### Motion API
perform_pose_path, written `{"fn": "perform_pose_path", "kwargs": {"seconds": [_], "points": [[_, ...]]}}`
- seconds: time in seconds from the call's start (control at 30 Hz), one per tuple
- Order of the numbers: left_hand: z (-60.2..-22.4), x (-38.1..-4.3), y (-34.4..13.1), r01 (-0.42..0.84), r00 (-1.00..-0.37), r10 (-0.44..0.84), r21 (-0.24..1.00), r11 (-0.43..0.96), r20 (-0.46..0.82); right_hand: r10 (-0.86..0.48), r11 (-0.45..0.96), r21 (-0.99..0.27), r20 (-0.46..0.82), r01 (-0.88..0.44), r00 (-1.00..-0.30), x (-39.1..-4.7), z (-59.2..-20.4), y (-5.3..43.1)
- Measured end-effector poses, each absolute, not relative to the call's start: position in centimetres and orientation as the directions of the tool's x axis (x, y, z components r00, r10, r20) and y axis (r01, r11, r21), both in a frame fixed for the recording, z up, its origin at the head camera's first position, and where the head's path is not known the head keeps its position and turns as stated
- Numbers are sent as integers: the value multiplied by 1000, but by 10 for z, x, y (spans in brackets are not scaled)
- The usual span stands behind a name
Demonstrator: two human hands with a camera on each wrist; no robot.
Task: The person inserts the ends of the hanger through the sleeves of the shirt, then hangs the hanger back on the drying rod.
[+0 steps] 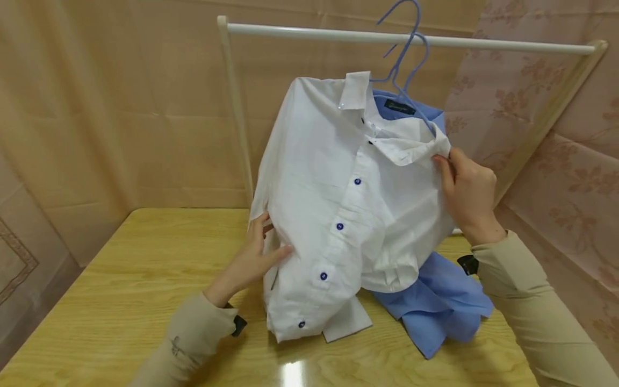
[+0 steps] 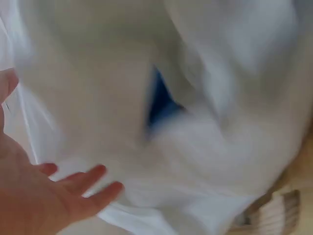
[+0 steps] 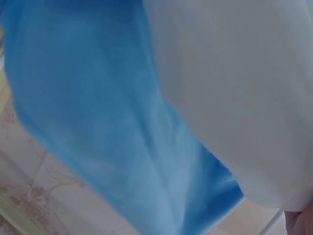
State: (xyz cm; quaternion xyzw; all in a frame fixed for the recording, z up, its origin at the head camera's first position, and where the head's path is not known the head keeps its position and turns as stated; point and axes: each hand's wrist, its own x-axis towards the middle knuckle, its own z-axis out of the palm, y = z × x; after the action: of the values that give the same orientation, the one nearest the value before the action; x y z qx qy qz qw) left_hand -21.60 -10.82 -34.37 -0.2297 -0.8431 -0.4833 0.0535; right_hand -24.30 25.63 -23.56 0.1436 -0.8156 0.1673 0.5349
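A white button-up shirt with dark blue buttons hangs crookedly on a blue-purple hanger, its collar open. My right hand pinches the shirt near the collar and shoulder; only a sliver of that hand shows in the right wrist view. At the shirt's other side, my left hand has its fingers spread against the fabric. The left wrist view shows these fingers extended before the blurred white cloth. Behind hangs a blue shirt, mostly covered, its lower part on the table.
A white rail on a pale frame spans the back, with a second hanger hook beside the first. Below is a wood-grain table. Beige curtains and a floral cloth surround it.
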Motion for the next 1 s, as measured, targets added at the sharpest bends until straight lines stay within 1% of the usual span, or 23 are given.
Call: {"fn": "perform_pose_path", "kwargs": {"seconds": [0.13, 0.23, 0.3, 0.37, 0.5, 0.57, 0.67, 0.73, 0.8, 0.87, 1.0], "points": [[-337, -203, -96, 665, -747, 429, 578, 474, 508, -26, 907, -141, 921, -397, -388, -251, -229, 251], [-337, -200, -91, 745, -654, 486, 384, 545, 580, -10, 904, -156, 923, -399, -383, -256, -227, 246], [-338, -202, -90, 758, -623, 514, 294, 582, 589, -18, 903, -145, 927, -404, -374, -259, -227, 242], [-341, -205, -90, 756, -613, 536, 234, 611, 581, -49, 908, -112, 928, -404, -368, -261, -230, 240], [-347, -210, -93, 753, -608, 557, 188, 631, 567, -113, 908, -52, 925, -415, -362, -264, -241, 238], [-348, -209, -93, 758, -598, 576, 160, 632, 557, -153, 893, -38, 910, -447, -384, -267, -247, 239], [-346, -205, -91, 784, -572, 635, 121, 608, 519, -221, 853, -48, 869, -520, -442, -272, -255, 239], [-344, -200, -90, 807, -556, 688, 105, 582, 466, -259, 822, -69, 839, -565, -479, -276, -258, 239], [-344, -197, -88, 820, -551, 735, 90, 566, 394, -268, 804, -95, 823, -587, -501, -278, -260, 237], [-344, -195, -86, 814, -571, 762, 94, 573, 304, -262, 799, -113, 820, -591, -510, -279, -261, 236], [-350, -194, -86, 754, -657, 740, 93, 651, 143, -239, 806, -132, 819, -577, -522, -279, -263, 235]]}}
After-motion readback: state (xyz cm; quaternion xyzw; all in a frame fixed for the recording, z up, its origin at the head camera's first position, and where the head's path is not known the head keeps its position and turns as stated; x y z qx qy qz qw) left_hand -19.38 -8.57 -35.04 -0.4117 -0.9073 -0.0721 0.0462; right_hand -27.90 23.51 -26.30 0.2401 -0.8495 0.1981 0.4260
